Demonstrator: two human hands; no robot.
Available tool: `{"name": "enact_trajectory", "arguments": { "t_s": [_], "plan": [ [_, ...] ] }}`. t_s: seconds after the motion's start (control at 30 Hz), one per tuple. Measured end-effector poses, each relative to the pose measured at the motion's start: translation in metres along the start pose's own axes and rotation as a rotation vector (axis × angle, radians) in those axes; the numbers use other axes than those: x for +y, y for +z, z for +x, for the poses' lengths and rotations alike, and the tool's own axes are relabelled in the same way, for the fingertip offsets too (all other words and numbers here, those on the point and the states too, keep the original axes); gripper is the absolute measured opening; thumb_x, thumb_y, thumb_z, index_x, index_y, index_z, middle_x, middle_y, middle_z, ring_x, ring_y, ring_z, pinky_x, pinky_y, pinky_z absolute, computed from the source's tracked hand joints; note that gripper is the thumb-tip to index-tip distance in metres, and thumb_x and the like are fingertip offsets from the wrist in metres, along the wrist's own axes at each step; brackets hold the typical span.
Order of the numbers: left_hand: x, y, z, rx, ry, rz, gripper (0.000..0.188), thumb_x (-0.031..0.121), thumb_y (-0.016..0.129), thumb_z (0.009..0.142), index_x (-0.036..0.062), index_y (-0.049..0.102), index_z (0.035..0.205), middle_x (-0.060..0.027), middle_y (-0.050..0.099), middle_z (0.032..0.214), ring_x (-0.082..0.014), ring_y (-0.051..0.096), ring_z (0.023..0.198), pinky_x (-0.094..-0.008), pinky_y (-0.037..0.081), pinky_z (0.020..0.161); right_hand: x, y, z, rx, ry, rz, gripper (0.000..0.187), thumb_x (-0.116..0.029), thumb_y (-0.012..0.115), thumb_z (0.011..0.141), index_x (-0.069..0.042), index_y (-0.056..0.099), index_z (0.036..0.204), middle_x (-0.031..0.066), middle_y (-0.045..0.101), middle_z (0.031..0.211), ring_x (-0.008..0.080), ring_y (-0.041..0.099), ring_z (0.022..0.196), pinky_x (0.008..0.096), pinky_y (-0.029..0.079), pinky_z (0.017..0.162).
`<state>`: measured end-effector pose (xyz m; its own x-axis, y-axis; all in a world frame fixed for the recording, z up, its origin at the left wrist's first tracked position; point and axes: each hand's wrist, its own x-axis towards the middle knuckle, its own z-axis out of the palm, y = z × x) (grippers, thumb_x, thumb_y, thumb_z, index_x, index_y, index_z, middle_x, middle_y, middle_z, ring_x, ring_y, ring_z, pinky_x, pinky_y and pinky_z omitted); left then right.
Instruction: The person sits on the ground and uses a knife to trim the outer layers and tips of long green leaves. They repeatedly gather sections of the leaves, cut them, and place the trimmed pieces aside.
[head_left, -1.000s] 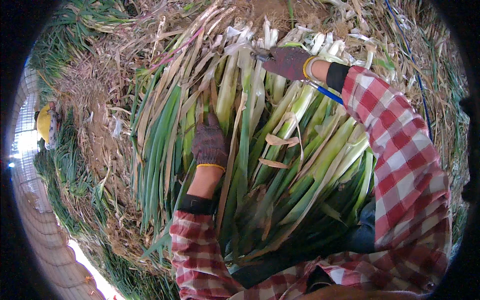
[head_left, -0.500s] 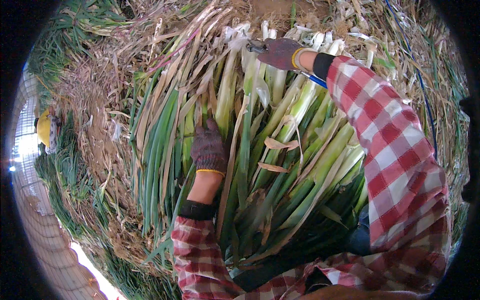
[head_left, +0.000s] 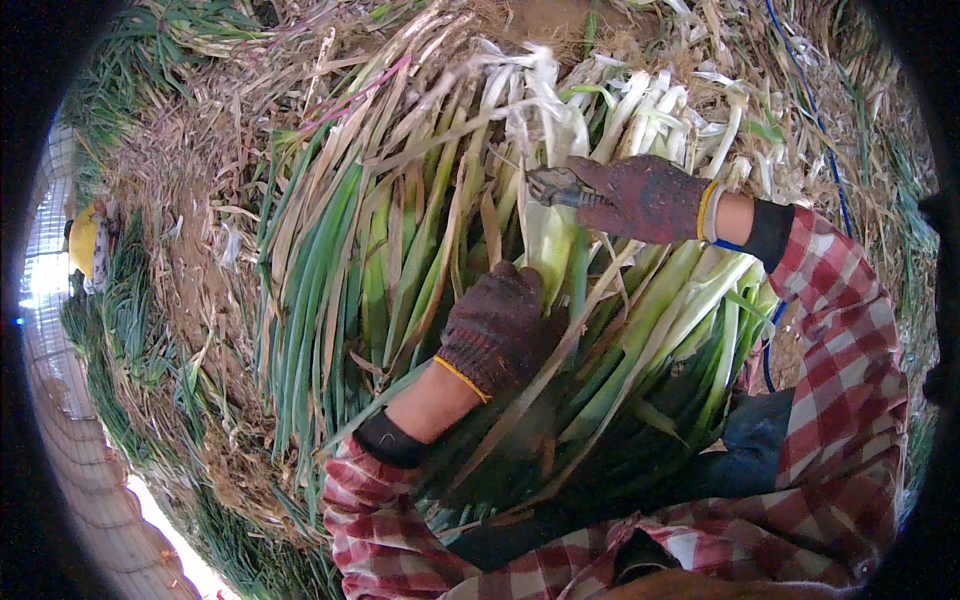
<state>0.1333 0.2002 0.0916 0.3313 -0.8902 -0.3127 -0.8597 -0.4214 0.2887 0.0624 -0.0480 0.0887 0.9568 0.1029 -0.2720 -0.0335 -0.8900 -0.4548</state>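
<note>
My left hand [head_left: 495, 328], in a dark knit work glove, is closed around the stalk of a thick green onion [head_left: 552, 255], its pale root end pointing away from me. My right hand [head_left: 650, 198], gloved alike, grips a dark air blow gun [head_left: 555, 187] with a blue hose at the wrist. The gun's tip lies against the white part of that onion, where loose pale skin [head_left: 540, 85] flares upward. Unpeeled green onions [head_left: 320, 290] with dry brown leaves lie to the left. Cleaner pale stalks [head_left: 685, 285] lie to the right.
Dry husks [head_left: 180, 190] litter the dirt floor. A blue hose [head_left: 815, 105] runs along the right side. More green leaves [head_left: 115, 310] are heaped at the left, near a person in yellow [head_left: 85, 245]. My bent knee [head_left: 755, 430] shows at the lower right.
My left hand has moved right and a little upward with an onion in it. My right hand has come nearer and to the right with the blow gun. The loose skin now flares differently.
</note>
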Motion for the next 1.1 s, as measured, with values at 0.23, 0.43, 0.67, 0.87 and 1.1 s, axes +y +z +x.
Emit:
{"name": "enact_trajectory", "arguments": {
  "t_s": [0.23,0.43,0.67,0.87,1.1],
  "plan": [
    [-0.078,0.036,0.042,0.349,-0.204,0.090,0.047,0.045,0.060,0.087,0.0005,0.060,0.103,-0.0217,0.065,0.100,-0.0392,0.064,0.091,-0.0480,0.052,0.080,0.011,0.015,-0.014,-0.079,0.174,0.034,0.070,-0.046,0.052,0.095,0.001,0.035,0.144,0.0281,0.064,0.097,0.0427,0.063,0.091,0.0465,0.049,0.082],
    [-0.097,0.050,0.049,0.004,-0.505,0.013,0.055,0.047,0.061,0.086,-0.0008,0.060,0.113,-0.0241,0.066,0.108,-0.0399,0.064,0.102,-0.0473,0.051,0.089,0.011,0.016,-0.018,-0.045,0.142,0.025,0.070,-0.049,0.050,0.094,0.003,0.037,0.140,0.0272,0.064,0.095,0.0428,0.063,0.090,0.0478,0.049,0.081],
    [-0.152,0.040,0.032,0.069,-0.410,-0.270,0.064,0.056,0.066,0.080,-0.0038,0.066,0.105,-0.0286,0.065,0.107,-0.0427,0.063,0.100,-0.0471,0.048,0.088,-0.031,0.005,-0.012,-0.172,-0.093,0.103,0.064,-0.045,0.056,0.093,-0.001,0.041,0.138,0.0231,0.065,0.093,0.0401,0.065,0.084,0.0457,0.052,0.075],
    [-0.120,0.007,0.021,-0.007,-0.497,-0.431,0.064,0.052,0.067,0.080,-0.0076,0.065,0.104,-0.0275,0.067,0.099,-0.0368,0.065,0.095,-0.0428,0.048,0.087,-0.036,0.003,-0.007,-0.157,-0.104,0.189,0.052,-0.042,0.056,0.093,-0.005,0.050,0.129,0.0233,0.064,0.085,0.0401,0.064,0.080,0.0465,0.050,0.071],
    [-0.135,0.027,0.011,0.047,-0.522,-0.491,0.063,0.049,0.067,0.082,-0.0072,0.065,0.110,-0.0245,0.068,0.104,-0.0347,0.065,0.098,-0.0402,0.047,0.088,0.012,-0.006,0.057,-0.045,0.066,0.074,0.057,-0.049,0.050,0.094,0.000,0.054,0.122,0.0245,0.064,0.099,0.0412,0.063,0.093,0.0477,0.047,0.084]
  ]
}}
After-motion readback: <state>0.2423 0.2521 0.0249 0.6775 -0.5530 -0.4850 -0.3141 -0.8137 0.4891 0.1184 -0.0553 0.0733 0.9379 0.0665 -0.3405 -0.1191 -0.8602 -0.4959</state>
